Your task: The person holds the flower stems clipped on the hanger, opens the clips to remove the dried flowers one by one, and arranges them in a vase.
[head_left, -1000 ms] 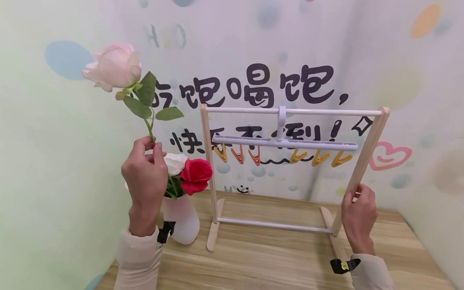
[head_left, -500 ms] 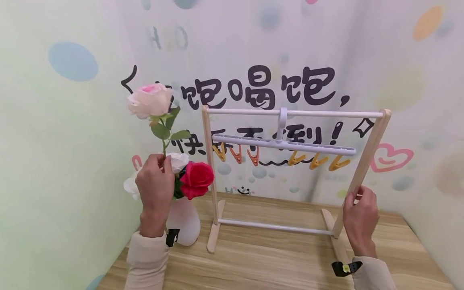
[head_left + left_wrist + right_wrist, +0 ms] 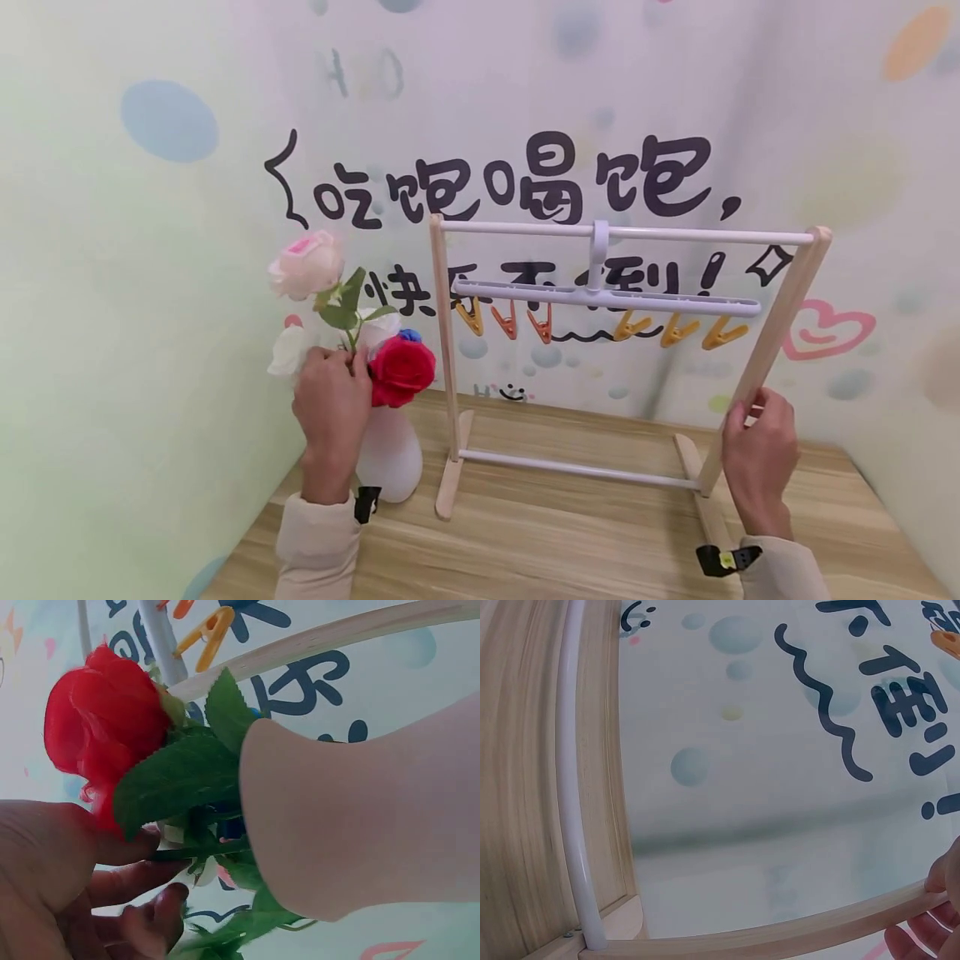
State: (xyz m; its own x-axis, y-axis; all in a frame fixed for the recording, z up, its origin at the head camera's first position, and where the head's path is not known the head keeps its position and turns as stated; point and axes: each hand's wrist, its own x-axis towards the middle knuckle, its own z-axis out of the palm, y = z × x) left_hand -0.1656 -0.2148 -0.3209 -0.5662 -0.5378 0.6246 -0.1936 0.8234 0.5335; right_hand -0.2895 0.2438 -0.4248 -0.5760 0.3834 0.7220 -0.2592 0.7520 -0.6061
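Observation:
My left hand (image 3: 333, 400) pinches the green stem of a pale pink rose (image 3: 306, 265) just above the white vase (image 3: 392, 457). In the left wrist view the stem (image 3: 199, 853) runs between thumb and fingers toward the vase mouth. A red rose (image 3: 403, 371) and white flowers (image 3: 288, 350) stand in the vase around that hand; leaves hide part of the stem. My right hand (image 3: 761, 454) grips the right wooden post (image 3: 780, 321) of a small rack, low on the post. The right wrist view shows thumb and fingers around the post.
From the rack's top bar (image 3: 517, 227) hangs a pale lilac hanger (image 3: 600, 293) with several yellow and orange clips (image 3: 678, 332). The rack stands on the wooden table (image 3: 570, 533), right of the vase. A printed cloth backdrop (image 3: 480, 83) rises behind.
My left hand has brought the pink rose down and to the right, its stem now at the vase mouth. The right hand stays on the post.

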